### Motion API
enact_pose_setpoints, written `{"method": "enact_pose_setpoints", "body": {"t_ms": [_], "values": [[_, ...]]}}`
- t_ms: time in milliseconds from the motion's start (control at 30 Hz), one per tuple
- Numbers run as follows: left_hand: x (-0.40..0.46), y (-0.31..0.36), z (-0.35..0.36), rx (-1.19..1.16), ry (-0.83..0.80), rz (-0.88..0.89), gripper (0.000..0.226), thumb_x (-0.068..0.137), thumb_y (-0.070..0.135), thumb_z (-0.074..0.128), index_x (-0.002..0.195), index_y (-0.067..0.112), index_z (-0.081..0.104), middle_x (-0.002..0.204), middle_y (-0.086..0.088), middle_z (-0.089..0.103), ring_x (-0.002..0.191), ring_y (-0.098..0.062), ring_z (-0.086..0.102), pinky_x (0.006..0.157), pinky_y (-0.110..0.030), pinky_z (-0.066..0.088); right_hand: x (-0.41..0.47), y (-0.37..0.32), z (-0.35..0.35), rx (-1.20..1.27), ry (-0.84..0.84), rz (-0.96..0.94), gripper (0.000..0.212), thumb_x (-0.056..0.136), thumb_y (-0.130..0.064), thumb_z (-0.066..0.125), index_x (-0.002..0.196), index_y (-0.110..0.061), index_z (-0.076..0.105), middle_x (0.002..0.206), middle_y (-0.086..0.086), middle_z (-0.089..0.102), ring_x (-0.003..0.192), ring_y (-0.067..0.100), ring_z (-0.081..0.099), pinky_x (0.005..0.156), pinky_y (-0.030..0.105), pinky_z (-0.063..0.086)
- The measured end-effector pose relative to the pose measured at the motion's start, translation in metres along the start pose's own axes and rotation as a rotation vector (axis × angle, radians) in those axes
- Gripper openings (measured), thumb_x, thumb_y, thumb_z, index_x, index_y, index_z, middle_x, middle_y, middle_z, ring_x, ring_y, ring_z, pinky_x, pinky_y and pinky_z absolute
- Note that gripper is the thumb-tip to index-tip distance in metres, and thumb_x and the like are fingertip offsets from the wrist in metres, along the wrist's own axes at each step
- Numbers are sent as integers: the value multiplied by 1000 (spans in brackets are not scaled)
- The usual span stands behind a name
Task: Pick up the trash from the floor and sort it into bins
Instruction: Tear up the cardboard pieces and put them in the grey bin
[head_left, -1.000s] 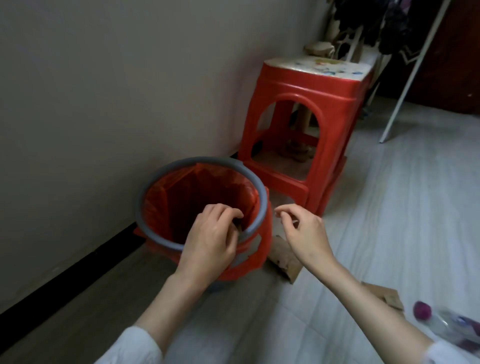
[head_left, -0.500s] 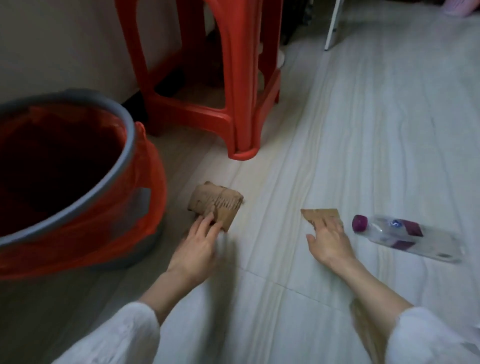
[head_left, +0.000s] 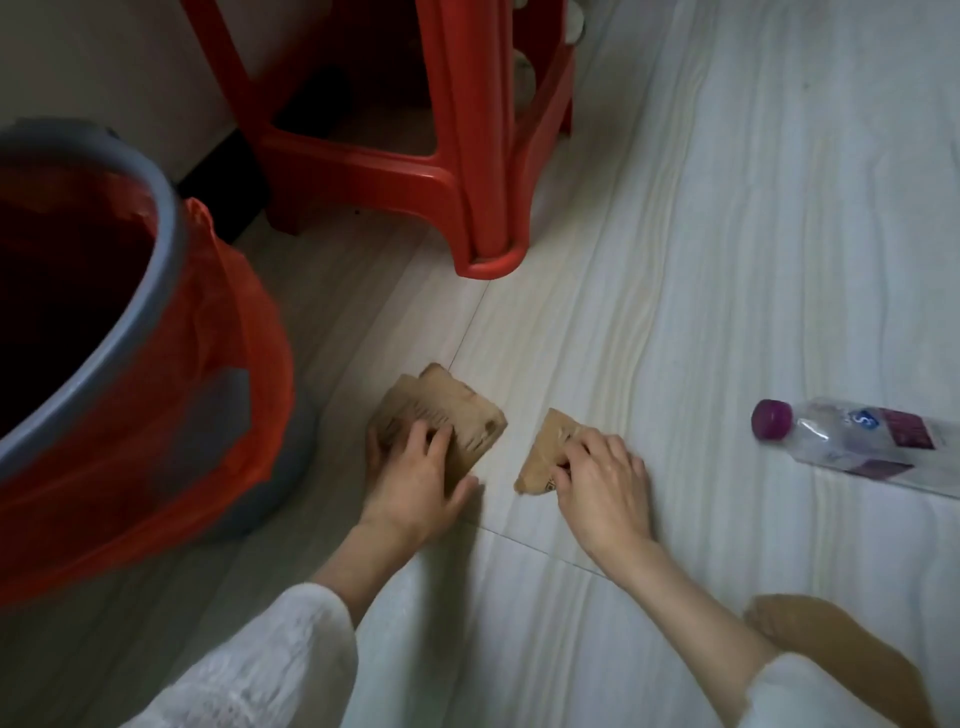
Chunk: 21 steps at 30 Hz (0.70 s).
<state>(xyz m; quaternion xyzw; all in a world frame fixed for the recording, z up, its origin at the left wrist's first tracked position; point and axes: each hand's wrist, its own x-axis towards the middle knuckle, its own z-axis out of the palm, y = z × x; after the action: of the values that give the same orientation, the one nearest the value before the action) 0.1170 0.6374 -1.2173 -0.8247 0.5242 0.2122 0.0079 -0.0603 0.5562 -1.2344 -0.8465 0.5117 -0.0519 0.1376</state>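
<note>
A pale wood-grain floor (head_left: 701, 249) runs from the near edge to the far right; a light wall with a dark skirting stands at the far left. One red plastic stool (head_left: 467, 156) stands by that wall. One grey bin (head_left: 156, 270), lined with a red bag (head_left: 228, 364), fills the left side.

Three pieces of trash lie on the floor: two of brown cardboard and one clear plastic bottle (head_left: 872, 447) with a purple cap, on its side at the right.

The left hand (head_left: 415, 478) grips the larger cardboard piece (head_left: 462, 415), fingers curled over its near edge, just right of the bin. The right hand (head_left: 602, 483) pinches the smaller cardboard piece (head_left: 545, 452) with bent fingers. The two pieces lie near each other, apart, with the bottle well to their right.

Half a second ago the left fingers only touched the larger piece and the right hand lay flatter on the smaller one; a second ago both hands were at the bin's rim.
</note>
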Motion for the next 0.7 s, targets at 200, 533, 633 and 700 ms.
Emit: {"method": "enact_pose_setpoints", "body": {"t_ms": [200, 533, 633, 700], "values": [[-13, 8, -3, 180, 21, 9, 54, 82, 55, 58, 113, 15, 40, 121, -8, 37, 104, -23, 48, 85, -31, 41, 9, 3, -8, 17, -144, 143, 78, 84, -38, 65, 144, -10, 23, 143, 6, 30, 129, 27, 32, 105, 36, 31], [-59, 7, -4, 307, -66, 123, 37, 95, 33, 38, 123, 9, 41, 121, -11, 46, 96, -29, 61, 64, -33, 41, -24, -5, -24, 280, -290, 403, 54, 79, -27, 72, 119, -11, 40, 123, 8, 54, 112, 30, 55, 88, 40, 49], [-71, 0, -13, 202, -84, 133, 31, 94, 29, 40, 118, 9, 43, 116, -11, 51, 95, -31, 60, 74, -37, 49, -33, -10, -34, 345, -282, 409, 46, 82, -27, 69, 116, -8, 44, 121, 10, 58, 110, 30, 56, 85, 35, 48], [-78, -5, -30, 76, -34, 109, 25, 92, 28, 43, 110, 11, 46, 108, -11, 57, 90, -32, 61, 76, -41, 50, -39, -19, -46, 400, -254, 438, 43, 85, -29, 64, 117, -6, 47, 119, 13, 60, 110, 31, 56, 85, 34, 46]]}}
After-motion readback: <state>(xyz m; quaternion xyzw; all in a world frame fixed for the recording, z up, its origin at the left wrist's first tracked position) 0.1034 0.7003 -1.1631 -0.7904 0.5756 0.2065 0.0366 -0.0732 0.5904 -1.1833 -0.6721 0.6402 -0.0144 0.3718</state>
